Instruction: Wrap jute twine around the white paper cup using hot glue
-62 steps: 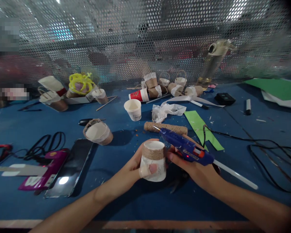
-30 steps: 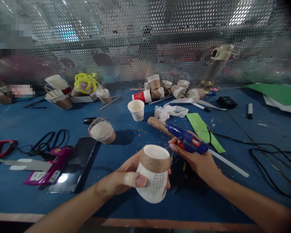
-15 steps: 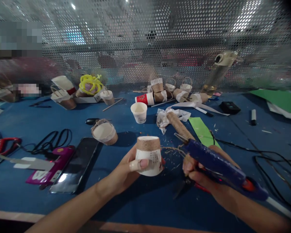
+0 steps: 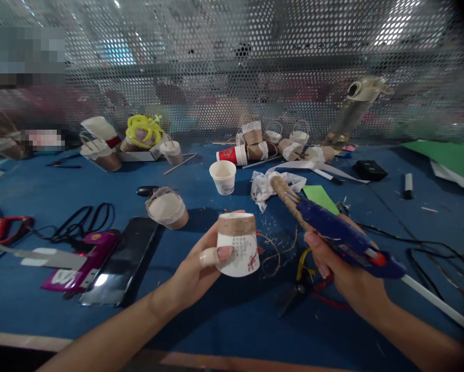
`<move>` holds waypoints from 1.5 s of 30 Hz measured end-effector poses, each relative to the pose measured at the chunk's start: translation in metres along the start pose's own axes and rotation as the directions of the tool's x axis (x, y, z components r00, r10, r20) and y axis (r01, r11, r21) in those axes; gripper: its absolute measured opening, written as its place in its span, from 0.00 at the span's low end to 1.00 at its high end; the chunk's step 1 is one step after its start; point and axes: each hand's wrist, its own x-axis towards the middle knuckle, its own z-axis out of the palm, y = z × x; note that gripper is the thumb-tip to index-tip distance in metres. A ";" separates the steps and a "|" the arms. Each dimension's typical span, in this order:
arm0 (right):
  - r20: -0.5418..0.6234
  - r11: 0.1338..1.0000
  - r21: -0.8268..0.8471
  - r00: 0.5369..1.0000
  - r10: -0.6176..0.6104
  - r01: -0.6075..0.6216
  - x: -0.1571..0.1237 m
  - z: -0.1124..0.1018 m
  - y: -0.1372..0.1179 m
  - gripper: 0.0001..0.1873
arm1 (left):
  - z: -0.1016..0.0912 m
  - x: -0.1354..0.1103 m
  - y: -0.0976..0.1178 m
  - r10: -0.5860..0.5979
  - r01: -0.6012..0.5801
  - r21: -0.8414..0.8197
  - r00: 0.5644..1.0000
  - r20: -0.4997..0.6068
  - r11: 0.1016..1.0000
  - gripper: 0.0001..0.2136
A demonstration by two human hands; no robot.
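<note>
My left hand [image 4: 193, 276] is closed around an upside-down white paper cup [image 4: 237, 251]. Brown twine is wound in a band [image 4: 237, 225] at the cup's upper, narrower end. A loose strand of twine [image 4: 278, 253] trails from the cup's right side onto the table. My right hand [image 4: 342, 271] grips a blue glue gun [image 4: 342, 240], its nozzle pointing up and left, with a white glue stick [image 4: 436, 302] out of its rear. Behind the nozzle lies a roll of twine [image 4: 284, 191]. Scissors [image 4: 302, 289] with red and yellow handles rest below my right hand.
A twine-wrapped cup basket [image 4: 167, 208], a phone [image 4: 119, 263] and a purple power strip [image 4: 80, 263] are on the left. Another paper cup [image 4: 223, 177] stands ahead. Several small baskets [image 4: 289, 150] are piled behind it. Black cables [image 4: 429, 243] run at the right.
My right hand has moved slightly right with the glue gun, away from the cup. The strand, earlier drawn toward my right hand, now lies slack. The cup has turned slightly, showing more red print.
</note>
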 end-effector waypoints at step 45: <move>0.380 0.923 -0.137 0.880 -0.286 0.359 -0.004 -0.004 -0.002 0.16 | -0.004 -0.005 -0.001 0.128 -0.113 0.275 0.991 -0.038 0.955 0.36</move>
